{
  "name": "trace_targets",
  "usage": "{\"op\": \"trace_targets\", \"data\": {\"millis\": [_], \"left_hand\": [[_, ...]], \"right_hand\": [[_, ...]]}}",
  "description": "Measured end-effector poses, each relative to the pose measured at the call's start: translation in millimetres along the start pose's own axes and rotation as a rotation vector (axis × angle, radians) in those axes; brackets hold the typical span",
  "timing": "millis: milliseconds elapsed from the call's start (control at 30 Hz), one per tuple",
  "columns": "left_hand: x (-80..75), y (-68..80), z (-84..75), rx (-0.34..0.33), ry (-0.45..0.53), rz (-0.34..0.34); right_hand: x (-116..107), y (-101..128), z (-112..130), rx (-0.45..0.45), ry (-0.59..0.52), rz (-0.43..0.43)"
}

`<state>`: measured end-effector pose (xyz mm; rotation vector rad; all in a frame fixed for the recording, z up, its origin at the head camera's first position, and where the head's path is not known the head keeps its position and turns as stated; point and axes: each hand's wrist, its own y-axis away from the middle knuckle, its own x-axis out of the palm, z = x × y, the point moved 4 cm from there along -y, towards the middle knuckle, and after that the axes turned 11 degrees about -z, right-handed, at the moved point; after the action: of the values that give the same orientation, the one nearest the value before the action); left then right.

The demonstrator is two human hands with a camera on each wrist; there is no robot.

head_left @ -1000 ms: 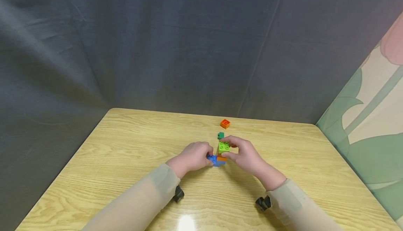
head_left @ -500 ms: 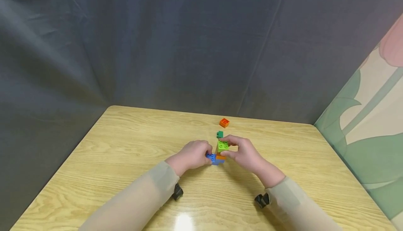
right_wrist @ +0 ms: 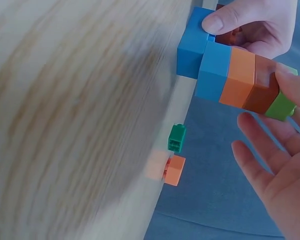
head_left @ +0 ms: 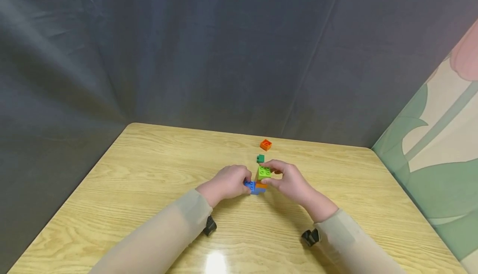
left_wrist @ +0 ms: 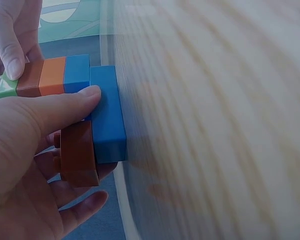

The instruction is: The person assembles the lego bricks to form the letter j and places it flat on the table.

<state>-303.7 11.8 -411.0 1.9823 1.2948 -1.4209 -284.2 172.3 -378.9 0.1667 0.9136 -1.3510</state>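
Standing upright, brick stack [head_left: 260, 180] is pinched by left hand [head_left: 228, 184] and right hand [head_left: 291, 181].

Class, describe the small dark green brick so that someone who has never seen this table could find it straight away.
Start at the wooden table and find the brick stack held between the two hands. Just beyond it, toward the far edge, two loose bricks lie in a line. The dark green brick is the nearer, smaller one; the orange brick lies farther back.
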Motion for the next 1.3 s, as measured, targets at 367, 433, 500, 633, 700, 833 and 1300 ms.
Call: {"op": "trace_targets", "data": {"millis": [367, 433, 500, 633, 700, 833, 1300], "left_hand": [[3.8, 1.0, 0.0, 0.002, -0.002, 0.001], [3.7, 0.8, 0.5, 0.004, -0.005, 0.0], [3.3, 0.8, 0.8, 0.007, -0.009, -0.001], [2.3, 0.8, 0.9, 0.014, -0.018, -0.001], [1.5, 1.0, 0.6, 0.017, -0.024, -0.001], [0.0, 1.7, 0.0, 0.023, -0.027, 0.001], [2.1, 1.0, 1.3, 0.02, -0.024, 0.003]], "right_hand": [[-13, 2, 6, -0.041, 0.011, 0.103], [-14, 1, 6, -0.035, 0.011, 0.134], [-15, 0, 5, -0.031, 0.014, 0.149], [-15, -3, 4, -0.012, 0.009, 0.153], [-14, -5, 4, -0.008, 0.002, 0.152], [-14, -6, 4, -0.01, 0.002, 0.155], [-14, -9, 5, 0.002, 0.005, 0.172]]}}
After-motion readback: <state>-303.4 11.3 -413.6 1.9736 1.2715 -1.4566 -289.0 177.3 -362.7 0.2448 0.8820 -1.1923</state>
